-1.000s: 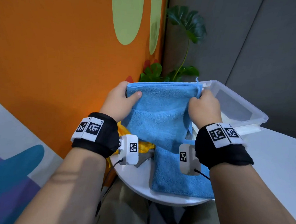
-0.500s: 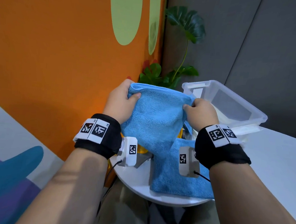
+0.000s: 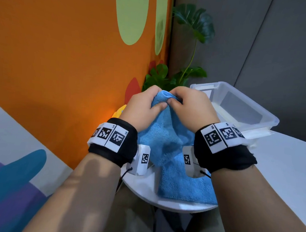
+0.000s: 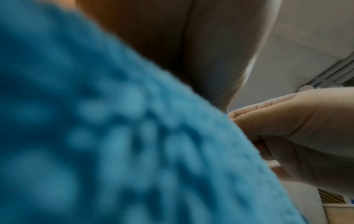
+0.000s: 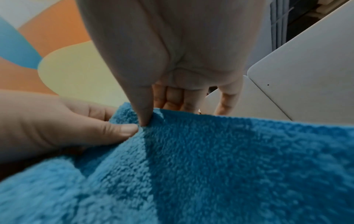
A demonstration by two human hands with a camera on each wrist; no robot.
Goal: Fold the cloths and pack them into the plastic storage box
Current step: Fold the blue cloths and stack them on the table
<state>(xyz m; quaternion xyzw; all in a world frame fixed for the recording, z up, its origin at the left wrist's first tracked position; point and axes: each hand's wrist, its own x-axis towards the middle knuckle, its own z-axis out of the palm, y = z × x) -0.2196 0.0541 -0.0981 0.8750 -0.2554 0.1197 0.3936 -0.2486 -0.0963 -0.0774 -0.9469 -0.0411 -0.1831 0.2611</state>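
Note:
A blue terry cloth (image 3: 166,140) hangs from both hands above the round white table (image 3: 143,186), its lower end lying on the tabletop. My left hand (image 3: 145,104) and right hand (image 3: 185,103) meet at the cloth's top edge and both pinch it there, thumbs almost touching. In the right wrist view the blue cloth (image 5: 210,159) fills the lower half, with my right hand (image 5: 147,121) pinching its edge beside the left thumb. The left wrist view shows the blue cloth (image 4: 95,136) blurred and close. The clear plastic storage box (image 3: 239,107) stands just right of the hands.
A yellow cloth (image 3: 119,111) peeks out left of my left hand. An orange wall (image 3: 62,55) runs close along the left. A green plant (image 3: 189,46) stands behind the box. A white tabletop (image 3: 281,161) stretches to the right.
My hands, held wide apart along the cloth's top edge before, have come together at the middle. The cloth now hangs doubled and narrower between them.

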